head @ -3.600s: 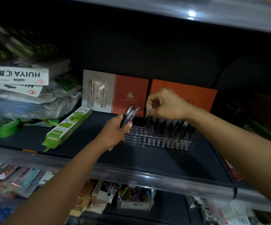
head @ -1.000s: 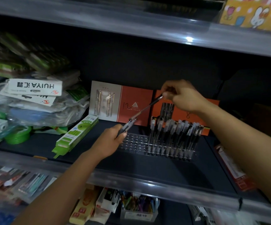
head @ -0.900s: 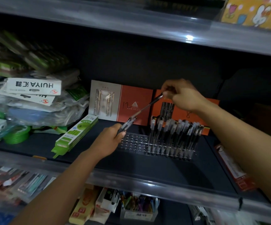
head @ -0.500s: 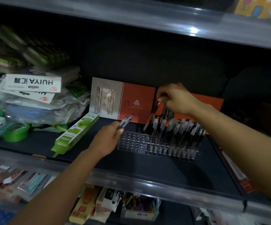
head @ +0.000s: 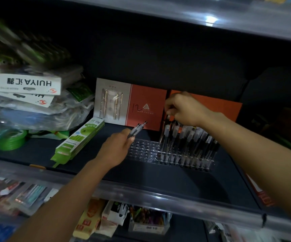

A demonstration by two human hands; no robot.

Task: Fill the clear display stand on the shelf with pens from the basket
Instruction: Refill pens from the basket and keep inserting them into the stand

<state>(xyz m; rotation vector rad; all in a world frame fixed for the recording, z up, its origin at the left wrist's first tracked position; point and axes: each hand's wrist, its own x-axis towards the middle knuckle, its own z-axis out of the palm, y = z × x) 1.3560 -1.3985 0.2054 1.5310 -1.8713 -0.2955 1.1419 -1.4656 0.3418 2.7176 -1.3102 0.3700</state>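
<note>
The clear display stand [head: 142, 150] sits mid-shelf; its left holes are bare, while its right part holds several upright pens [head: 190, 142]. My left hand [head: 116, 148] hovers at the stand's left end, shut on two pens [head: 137, 129] that point up and to the right. My right hand [head: 183, 109] is above the stand's back row, fingers pinched on the cap of one pen [head: 164, 135] standing upright at the left edge of the filled block. No basket is in view.
Orange and grey gift boxes [head: 130, 103] lean against the back behind the stand. A green pack [head: 79, 139] lies to the left, beside piled bagged goods [head: 31, 105] and a green tape roll [head: 12, 141]. A lower shelf holds more stationery [head: 146, 219].
My right hand took one pen from my left hand, swung it upright and lowered it into the stand. My left hand stayed put with fewer pens.
</note>
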